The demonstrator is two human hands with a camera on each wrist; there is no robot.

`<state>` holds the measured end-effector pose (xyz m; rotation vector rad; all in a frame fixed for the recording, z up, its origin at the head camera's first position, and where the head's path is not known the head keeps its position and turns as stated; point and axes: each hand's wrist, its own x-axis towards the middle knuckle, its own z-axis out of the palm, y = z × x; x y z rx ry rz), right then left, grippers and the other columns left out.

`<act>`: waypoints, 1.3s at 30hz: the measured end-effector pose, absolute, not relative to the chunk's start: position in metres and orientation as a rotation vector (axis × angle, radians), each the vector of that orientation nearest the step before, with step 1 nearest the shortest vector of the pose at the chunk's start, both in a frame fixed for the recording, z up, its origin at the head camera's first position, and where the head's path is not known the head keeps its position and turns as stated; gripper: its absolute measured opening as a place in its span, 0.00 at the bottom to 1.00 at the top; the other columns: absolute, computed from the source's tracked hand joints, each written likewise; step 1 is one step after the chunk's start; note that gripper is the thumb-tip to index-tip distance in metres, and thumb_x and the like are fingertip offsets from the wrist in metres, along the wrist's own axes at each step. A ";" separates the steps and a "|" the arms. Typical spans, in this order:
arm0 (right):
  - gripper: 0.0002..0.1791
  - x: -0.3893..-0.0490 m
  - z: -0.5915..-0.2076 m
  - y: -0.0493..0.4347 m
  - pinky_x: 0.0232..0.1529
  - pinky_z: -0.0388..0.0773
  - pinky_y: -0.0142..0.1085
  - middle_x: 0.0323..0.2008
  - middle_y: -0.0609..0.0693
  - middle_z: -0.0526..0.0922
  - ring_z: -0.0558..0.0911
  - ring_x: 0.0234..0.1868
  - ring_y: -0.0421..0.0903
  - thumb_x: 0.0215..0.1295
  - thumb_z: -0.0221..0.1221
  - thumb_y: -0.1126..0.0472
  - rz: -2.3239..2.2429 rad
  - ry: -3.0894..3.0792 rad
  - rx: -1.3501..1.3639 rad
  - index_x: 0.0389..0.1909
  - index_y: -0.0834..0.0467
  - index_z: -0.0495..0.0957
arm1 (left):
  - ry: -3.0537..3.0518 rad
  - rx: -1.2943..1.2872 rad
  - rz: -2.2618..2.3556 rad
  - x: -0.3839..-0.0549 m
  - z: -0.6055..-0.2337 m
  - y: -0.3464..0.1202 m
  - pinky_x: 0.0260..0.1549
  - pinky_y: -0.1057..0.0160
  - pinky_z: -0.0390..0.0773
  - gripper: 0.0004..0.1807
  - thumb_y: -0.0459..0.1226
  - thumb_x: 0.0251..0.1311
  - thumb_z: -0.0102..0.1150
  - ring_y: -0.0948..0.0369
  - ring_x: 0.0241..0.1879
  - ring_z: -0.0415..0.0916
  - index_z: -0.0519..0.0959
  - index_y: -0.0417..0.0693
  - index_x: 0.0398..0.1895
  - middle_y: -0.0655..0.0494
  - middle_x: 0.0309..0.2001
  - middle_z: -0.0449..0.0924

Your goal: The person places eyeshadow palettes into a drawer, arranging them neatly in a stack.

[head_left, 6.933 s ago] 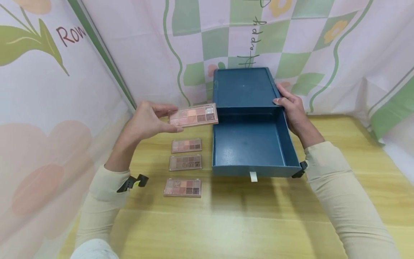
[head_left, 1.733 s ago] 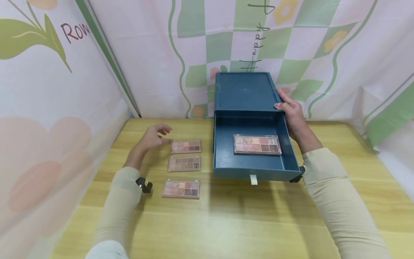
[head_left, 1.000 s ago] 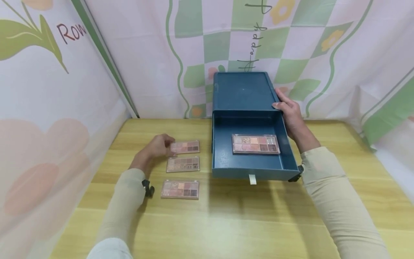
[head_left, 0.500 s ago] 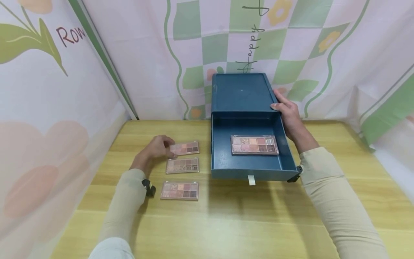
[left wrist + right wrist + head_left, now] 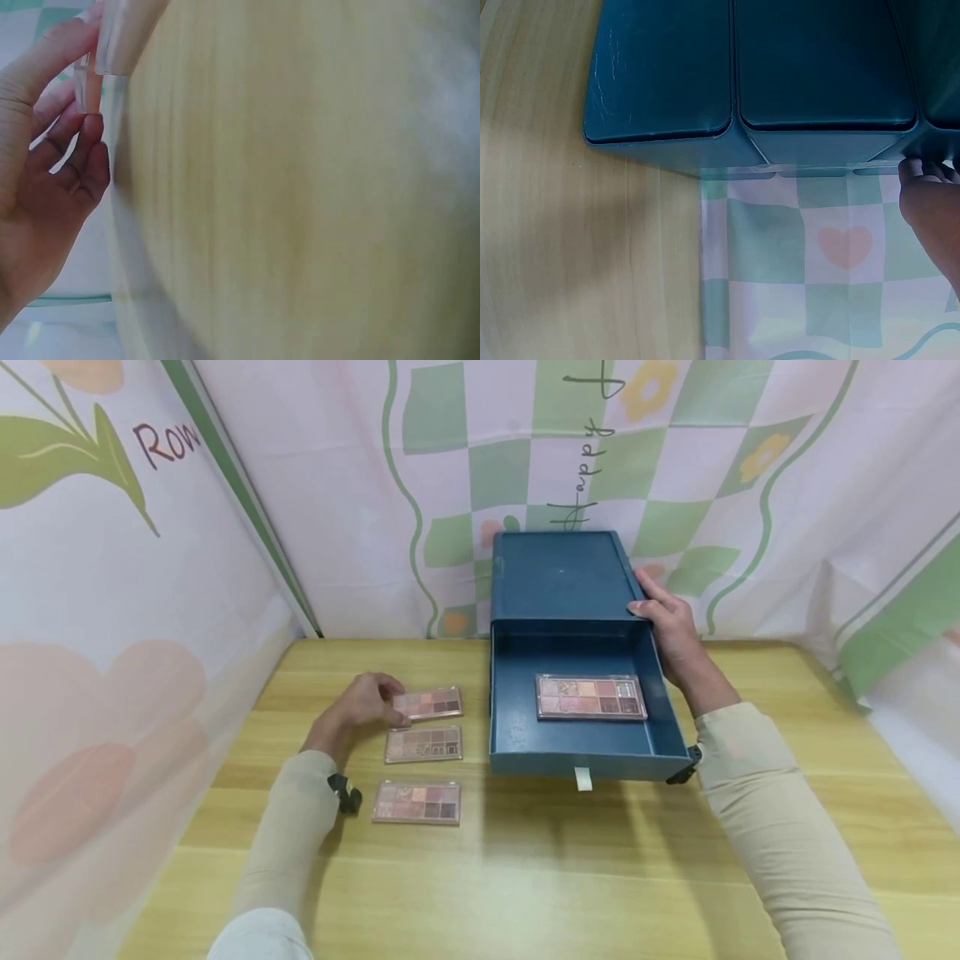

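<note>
Left hand lifting a palette while the right steadies the box

Head view: the left hand [image 5: 358, 703] pinches the far eyeshadow palette [image 5: 431, 702] at its near-left end, beside two more palettes [image 5: 423, 744] laid in a column on the table [image 5: 525, 877]; the right hand [image 5: 663, 622] clasps the blue box [image 5: 558, 577] at its edge, probably to steady it, drawer [image 5: 517, 731] out, one palette [image 5: 591, 697] inside. Left wrist view: fingers [image 5: 75, 45] curl round the palette's edge (blurred). Right wrist view: fingertips [image 5: 922, 171] press the box's side.
</note>
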<state>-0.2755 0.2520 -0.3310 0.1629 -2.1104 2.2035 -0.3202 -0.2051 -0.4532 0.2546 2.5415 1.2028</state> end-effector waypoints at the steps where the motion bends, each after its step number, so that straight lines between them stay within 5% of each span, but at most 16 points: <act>1: 0.38 -0.276 -0.331 0.252 0.80 0.51 0.26 0.84 0.43 0.42 0.41 0.84 0.39 0.72 0.49 0.63 2.204 -2.112 0.159 0.81 0.51 0.48 | 2.533 0.236 1.214 -0.319 -0.452 -0.205 0.51 0.58 0.75 0.34 0.33 0.38 0.81 0.51 0.50 0.70 0.79 0.43 0.54 0.45 0.49 0.75; 16: 0.39 -0.276 -0.331 0.251 0.78 0.54 0.23 0.83 0.43 0.43 0.42 0.84 0.39 0.71 0.49 0.64 2.225 -2.077 0.154 0.81 0.54 0.48 | 2.704 0.453 1.165 -0.313 -0.421 -0.217 0.51 0.58 0.78 0.35 0.38 0.39 0.81 0.50 0.49 0.76 0.80 0.38 0.55 0.43 0.49 0.81; 31: 0.38 -0.275 -0.332 0.252 0.76 0.56 0.21 0.84 0.44 0.43 0.41 0.84 0.38 0.72 0.48 0.64 2.218 -2.085 0.168 0.81 0.52 0.48 | 2.698 0.548 1.217 -0.303 -0.384 -0.218 0.62 0.45 0.75 0.32 0.34 0.38 0.81 0.47 0.52 0.75 0.81 0.36 0.51 0.40 0.50 0.82; 39: 0.38 -0.274 -0.331 0.251 0.78 0.53 0.23 0.84 0.44 0.43 0.41 0.84 0.39 0.71 0.49 0.64 2.217 -2.081 0.170 0.81 0.53 0.48 | 2.696 0.612 1.191 -0.294 -0.360 -0.215 0.58 0.53 0.74 0.29 0.35 0.38 0.83 0.50 0.51 0.74 0.81 0.38 0.47 0.43 0.48 0.82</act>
